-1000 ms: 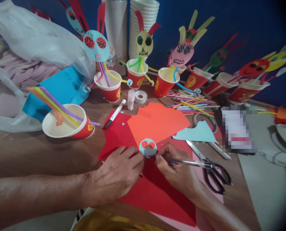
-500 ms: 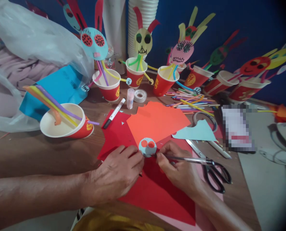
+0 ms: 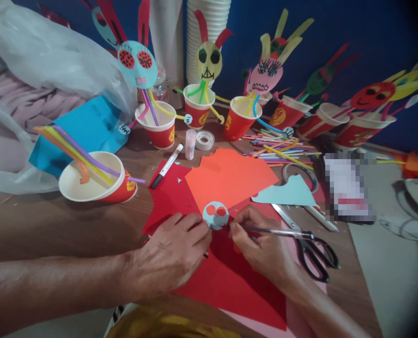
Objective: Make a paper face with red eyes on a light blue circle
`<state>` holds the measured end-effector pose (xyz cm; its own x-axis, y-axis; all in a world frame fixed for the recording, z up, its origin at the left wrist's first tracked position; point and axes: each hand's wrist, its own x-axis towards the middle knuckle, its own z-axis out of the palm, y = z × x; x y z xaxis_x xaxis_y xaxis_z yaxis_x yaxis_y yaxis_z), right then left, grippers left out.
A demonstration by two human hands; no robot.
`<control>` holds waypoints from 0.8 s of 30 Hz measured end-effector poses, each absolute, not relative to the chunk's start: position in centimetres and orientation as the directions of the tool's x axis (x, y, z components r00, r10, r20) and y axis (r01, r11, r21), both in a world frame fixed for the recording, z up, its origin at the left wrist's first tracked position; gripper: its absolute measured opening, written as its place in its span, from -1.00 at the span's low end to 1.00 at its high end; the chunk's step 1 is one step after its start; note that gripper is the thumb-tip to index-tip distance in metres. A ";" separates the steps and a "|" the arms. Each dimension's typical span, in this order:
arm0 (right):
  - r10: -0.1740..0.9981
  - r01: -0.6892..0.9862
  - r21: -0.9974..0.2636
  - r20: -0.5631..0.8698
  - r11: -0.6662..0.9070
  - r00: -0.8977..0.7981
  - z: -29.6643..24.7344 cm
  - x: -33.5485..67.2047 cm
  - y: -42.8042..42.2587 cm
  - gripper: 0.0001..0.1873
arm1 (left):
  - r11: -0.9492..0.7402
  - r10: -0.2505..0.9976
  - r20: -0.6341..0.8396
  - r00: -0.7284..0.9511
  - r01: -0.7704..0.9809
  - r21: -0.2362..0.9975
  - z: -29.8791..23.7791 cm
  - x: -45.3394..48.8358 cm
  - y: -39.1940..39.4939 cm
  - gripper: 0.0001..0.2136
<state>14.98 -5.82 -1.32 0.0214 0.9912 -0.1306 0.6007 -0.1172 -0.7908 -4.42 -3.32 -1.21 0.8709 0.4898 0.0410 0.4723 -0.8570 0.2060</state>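
Note:
A small light-blue paper circle [image 3: 216, 222] with two orange round eyes lies over red paper [image 3: 244, 281]. My left hand [image 3: 175, 249] is curled at the circle's left edge, its fingertips holding it in place. A thin dark object pokes out from under that palm, mostly hidden. Pinched in my right hand [image 3: 261, 239] is a pen [image 3: 281, 231], its tip at the circle's lower right edge and its dark end over the scissors [image 3: 309, 246]. Orange paper [image 3: 230, 176] with a scalloped edge lies just beyond the circle.
A black-and-white marker [image 3: 167, 165], a glue stick [image 3: 190, 144] and a tape roll [image 3: 205, 140] lie farther back. Left stands a tilted paper cup [image 3: 126, 188] with straws. Several cup puppets [image 3: 159, 129] line the back; a phone [image 3: 347, 188] and light-blue offcut [image 3: 286, 191] are right.
Hardly anything differs. My right hand and the pen have shifted very slightly at the circle's edge; my left hand stays in place.

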 end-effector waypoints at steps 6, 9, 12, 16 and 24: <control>0.991 0.604 -0.788 -0.129 -0.118 0.026 -1.2 14.9 -5.8 -0.84 | -0.852 0.496 0.032 0.868 0.479 0.211 -1.5 -4.3 -3.5 -0.83; 0.990 0.610 -0.782 -0.140 -0.128 0.029 -1.2 14.8 -5.9 -0.84 | -0.844 0.505 0.011 0.863 0.491 0.215 -1.5 -4.2 -3.5 -0.83; 0.990 0.610 -0.783 -0.140 -0.122 0.018 -1.4 14.9 -5.9 -0.84 | -0.842 0.511 0.006 0.860 0.499 0.208 -1.4 -4.1 -3.5 -0.85; 0.990 0.631 -0.768 -0.138 -0.108 0.002 -1.5 15.1 -5.9 -0.85 | -0.847 0.505 0.008 0.863 0.494 0.195 -1.5 -4.1 -3.5 -0.89; 0.990 0.625 -0.773 -0.143 -0.107 -0.006 -1.3 15.0 -5.9 -0.84 | -0.846 0.504 0.001 0.864 0.493 0.201 -1.7 -4.0 -3.6 -0.91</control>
